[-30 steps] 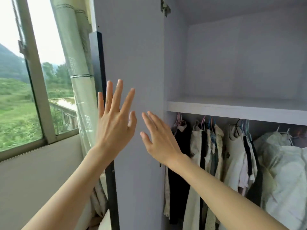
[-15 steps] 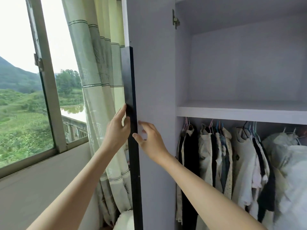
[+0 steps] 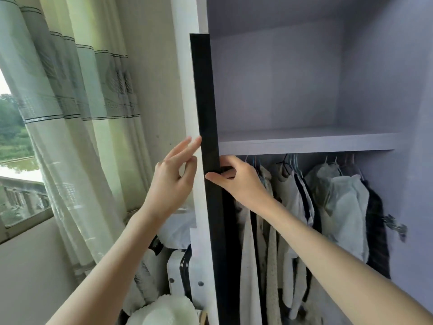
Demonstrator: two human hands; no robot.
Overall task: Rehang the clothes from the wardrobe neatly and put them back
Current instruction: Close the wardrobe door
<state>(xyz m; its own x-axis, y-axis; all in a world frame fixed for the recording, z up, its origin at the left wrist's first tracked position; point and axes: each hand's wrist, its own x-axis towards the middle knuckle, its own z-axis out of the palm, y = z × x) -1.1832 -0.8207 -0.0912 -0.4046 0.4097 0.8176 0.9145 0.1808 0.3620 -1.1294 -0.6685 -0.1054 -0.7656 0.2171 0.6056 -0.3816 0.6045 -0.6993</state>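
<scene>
The wardrobe door [image 3: 207, 109] stands edge-on before me, its black edge strip running top to bottom. My right hand [image 3: 236, 181] grips that strip from the inside, thumb in front and fingers curled behind it. My left hand [image 3: 174, 179] rests on the door's white outer face with fingers spread and fingertips touching the edge. Inside, several light and dark clothes [image 3: 304, 212] hang crowded on coloured hangers [image 3: 291, 161] under a pale shelf [image 3: 304, 143].
A sheer green-striped curtain [image 3: 77, 113] hangs to the left in front of a window [image 3: 14, 160]. Below the door sit a white suitcase [image 3: 180, 273], a white hat [image 3: 164, 310] and bundled fabric. A metal hinge [image 3: 396, 225] shows on the right wall.
The door has swung further to the left, showing more of the wardrobe. My right hand went from touching the edge to gripping it. My view shifted right.
</scene>
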